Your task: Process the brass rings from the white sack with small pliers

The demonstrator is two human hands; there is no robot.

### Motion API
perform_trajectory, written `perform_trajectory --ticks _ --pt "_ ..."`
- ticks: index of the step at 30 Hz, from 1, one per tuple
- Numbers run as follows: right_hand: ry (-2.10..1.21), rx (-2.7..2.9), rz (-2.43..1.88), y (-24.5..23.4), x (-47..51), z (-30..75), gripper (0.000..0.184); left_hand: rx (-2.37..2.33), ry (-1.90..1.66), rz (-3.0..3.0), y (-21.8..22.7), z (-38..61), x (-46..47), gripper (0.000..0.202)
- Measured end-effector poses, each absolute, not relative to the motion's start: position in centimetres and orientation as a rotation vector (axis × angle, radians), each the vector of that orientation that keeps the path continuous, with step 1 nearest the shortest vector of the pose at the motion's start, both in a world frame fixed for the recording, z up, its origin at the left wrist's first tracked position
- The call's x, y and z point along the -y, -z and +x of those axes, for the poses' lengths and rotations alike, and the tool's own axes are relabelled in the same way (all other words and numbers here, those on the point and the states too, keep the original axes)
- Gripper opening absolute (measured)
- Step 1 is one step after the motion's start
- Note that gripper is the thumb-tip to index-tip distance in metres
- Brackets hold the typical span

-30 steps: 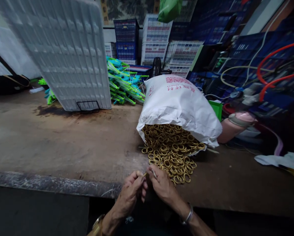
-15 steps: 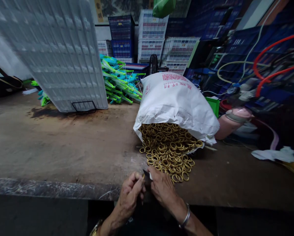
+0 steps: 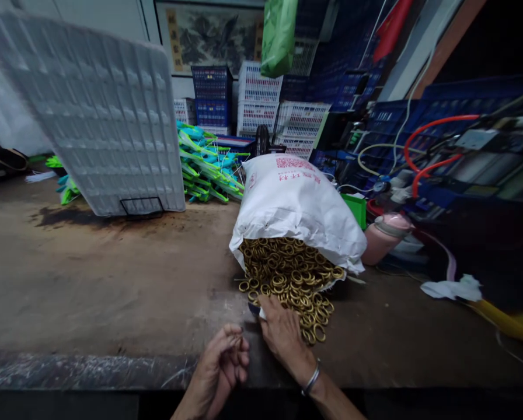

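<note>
A white sack (image 3: 299,204) lies on its side on the brown workbench (image 3: 112,280), and several brass rings (image 3: 292,280) spill from its open mouth. My right hand (image 3: 281,329) rests palm down at the near edge of the ring pile, fingertips on the rings, with a small dark and white object under its fingers. My left hand (image 3: 222,359) is curled beside it near the bench's front edge, fingers pinched on what looks like a small ring.
A large white moulded tray (image 3: 90,122) leans upright at the back left. Green and blue plastic parts (image 3: 204,163) are piled behind it. Stacked crates (image 3: 261,93), a pink flask (image 3: 386,236), red and white hoses (image 3: 423,146) and crumpled white paper (image 3: 452,287) crowd the right.
My two hands, held together over the bench edge before, have come apart. The right hand has reached forward onto the ring pile. The camera has tilted upward.
</note>
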State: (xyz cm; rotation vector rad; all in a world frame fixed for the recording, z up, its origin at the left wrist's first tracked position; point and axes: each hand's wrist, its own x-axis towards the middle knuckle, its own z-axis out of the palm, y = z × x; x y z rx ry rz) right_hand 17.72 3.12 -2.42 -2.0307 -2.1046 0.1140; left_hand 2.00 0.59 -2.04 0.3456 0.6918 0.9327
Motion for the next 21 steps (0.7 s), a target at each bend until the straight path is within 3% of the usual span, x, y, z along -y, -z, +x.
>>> perform_trajectory --ticks 4,12,16,21 --pt "-0.056 2.120 -2.016 3.3 -3.5 17.5 0.031 -0.684 -0.861 0.189 3.3 1.7 -1.3 0.023" --pt "-0.077 2.053 -1.847 3.2 -3.8 17.8 0.040 -0.915 -0.868 0.474 5.1 2.7 -3.2 0.041" --pt "-0.248 2.053 -1.711 2.0 -3.8 17.5 0.031 -1.094 -0.935 0.795 5.2 3.6 -3.8 0.047" --pt "-0.558 1.952 -1.572 0.4 -3.6 16.8 0.013 -1.060 -1.086 1.019 2.9 3.8 -3.9 0.036"
